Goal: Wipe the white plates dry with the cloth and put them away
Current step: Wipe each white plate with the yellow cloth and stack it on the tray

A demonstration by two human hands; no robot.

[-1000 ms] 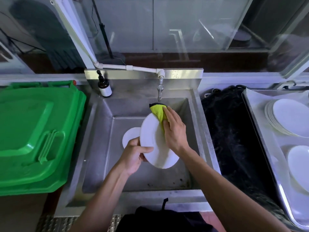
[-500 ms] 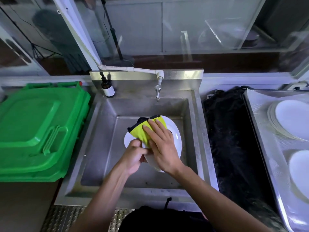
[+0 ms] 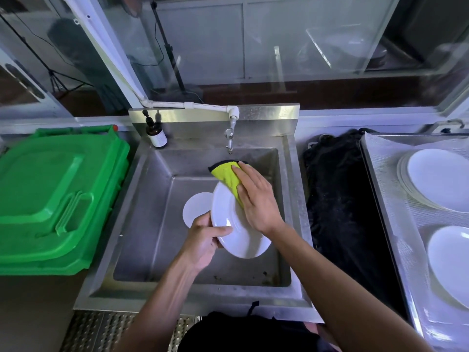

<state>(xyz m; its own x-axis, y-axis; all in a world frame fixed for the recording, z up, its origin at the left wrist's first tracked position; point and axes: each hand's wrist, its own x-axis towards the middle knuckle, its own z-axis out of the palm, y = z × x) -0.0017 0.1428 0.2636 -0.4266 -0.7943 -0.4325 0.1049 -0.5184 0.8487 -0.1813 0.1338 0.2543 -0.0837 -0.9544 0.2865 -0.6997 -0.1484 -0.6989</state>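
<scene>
Standing over sink (image 3: pixel 142 212), tilted white plate (image 3: pixel 236 235) above basin centre; left hand (image 3: pixel 203 240) pinching its left rim, right hand (image 3: pixel 256 199) fingers flat, together, pressing cloth (image 3: pixel 225 176) on top edge. Risk: wet rim slipping from one-sided pinch, plate dropping onto second plate (image 3: pixel 196 207) below.

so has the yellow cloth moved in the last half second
Yes. The yellow cloth has gone from the plate's left edge up and right, nearer the tap.
</scene>
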